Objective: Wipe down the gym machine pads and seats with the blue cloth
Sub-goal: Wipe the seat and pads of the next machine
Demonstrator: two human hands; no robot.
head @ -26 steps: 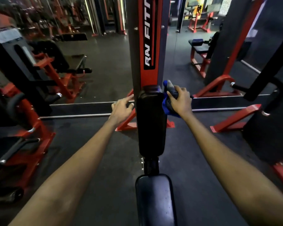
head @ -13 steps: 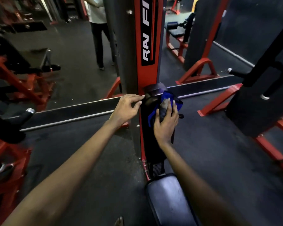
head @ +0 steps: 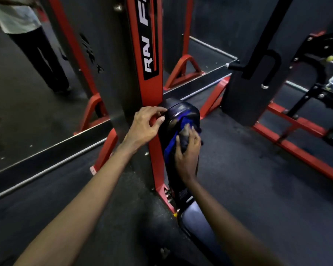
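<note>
Nearest, two bare forearms reach forward over the dark floor [head: 248, 185]. Under the right forearm lies the seat [head: 193, 213], dark with a pale sheen and partly hidden by the arm. Just beyond it the black pad [head: 178, 112] stands upright against the red post [head: 152, 54], with a small label near its lower end.

The cloth [head: 171, 145] is on the front face of the pad, about halfway up. Its blue edge runs up the pad's left side and a bunched, darker part sits under the fingers. The right hand [head: 187, 156] lies over that bunch with its fingers curled into the fabric, so its grip holds the cloth against the pad. The left hand [head: 143, 127] is higher, at the pad's top left corner. Its fingers hook over the rim and its thumb is on the side, so its grip holds the pad's edge.

The post rises out of the top of the frame and carries white letters on a black strip. Behind it a mirror [head: 46, 116] runs along the floor, with a pale ledge at its foot. A person [head: 33, 41] in a white top and dark trousers shows in it at far left. To the right, well apart from the pad, stands a second machine [head: 244, 96], with a dark shroud and red rails [head: 300, 150].
</note>
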